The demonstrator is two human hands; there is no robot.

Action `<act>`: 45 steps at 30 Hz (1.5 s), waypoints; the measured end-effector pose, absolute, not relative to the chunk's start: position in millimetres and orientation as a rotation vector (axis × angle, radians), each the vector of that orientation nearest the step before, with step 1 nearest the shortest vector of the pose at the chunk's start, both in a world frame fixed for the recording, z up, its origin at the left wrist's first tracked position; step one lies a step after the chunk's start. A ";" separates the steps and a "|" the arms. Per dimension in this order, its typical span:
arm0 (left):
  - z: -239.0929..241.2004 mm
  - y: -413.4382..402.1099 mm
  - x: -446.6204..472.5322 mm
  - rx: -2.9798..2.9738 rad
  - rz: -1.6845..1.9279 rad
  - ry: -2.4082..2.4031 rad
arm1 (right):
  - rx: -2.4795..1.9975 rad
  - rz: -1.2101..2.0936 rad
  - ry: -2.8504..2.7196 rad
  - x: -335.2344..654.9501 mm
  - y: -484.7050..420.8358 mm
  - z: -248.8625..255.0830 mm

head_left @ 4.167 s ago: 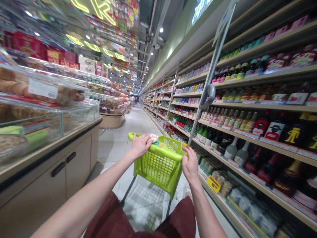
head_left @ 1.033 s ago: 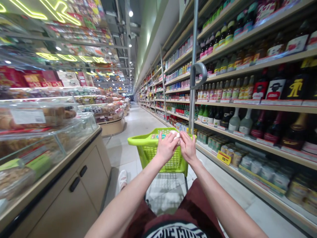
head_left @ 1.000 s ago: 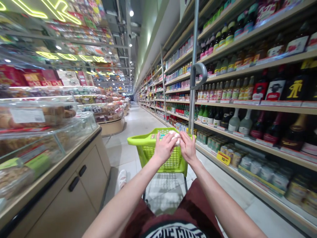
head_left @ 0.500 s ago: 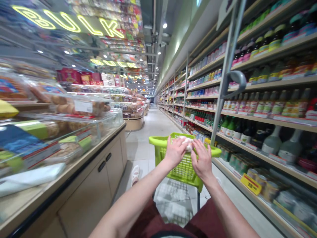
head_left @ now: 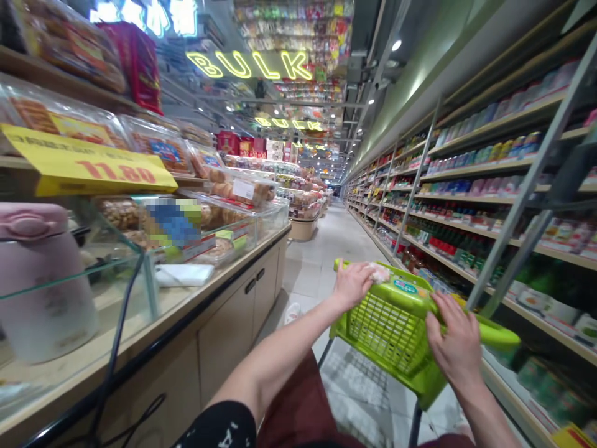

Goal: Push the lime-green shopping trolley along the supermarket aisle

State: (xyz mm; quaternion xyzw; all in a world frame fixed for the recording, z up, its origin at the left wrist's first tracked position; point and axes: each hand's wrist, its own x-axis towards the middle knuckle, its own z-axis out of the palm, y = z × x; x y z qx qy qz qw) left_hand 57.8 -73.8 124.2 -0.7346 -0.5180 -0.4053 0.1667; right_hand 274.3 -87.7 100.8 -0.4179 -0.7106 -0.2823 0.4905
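Note:
A lime-green shopping cart (head_left: 380, 326) with a lattice basket stands in front of me, tilted down to the right in view. My left hand (head_left: 353, 284) is closed on a crumpled white tissue or cloth (head_left: 379, 272), pressed against the left part of the cart's handle bar. My right hand (head_left: 453, 333) curls its fingers over the same green handle bar (head_left: 494, 331), farther right. Between my hands, a small blue-green label shows on the bar. The fingertips of my left hand are partly hidden by the tissue.
A bulk counter (head_left: 228, 311) with glass bins and packaged snacks runs along the left. On it stand a pink flask (head_left: 41, 280) and a yellow price sign (head_left: 93, 163). Drink shelves (head_left: 485, 168) line the right. A tiled aisle (head_left: 321, 242) stretches ahead.
My hands have moved apart; the right one has left the tissue and now lies on the handle's right side. The view has turned left, with the cart shifting right and angling.

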 end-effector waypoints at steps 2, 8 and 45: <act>126.8 -78.3 80.6 -2.147 -1.153 -1.366 | -0.962 -0.677 -1.759 263.7 -91.6 105.1; 134.7 -82.1 128.7 -2.377 -1.102 -1.082 | -0.887 -0.634 -1.830 254.6 -89.7 118.9; 123.6 -71.3 53.4 -2.172 -0.907 -1.498 | -1.056 -0.691 -1.840 288.0 -93.3 110.6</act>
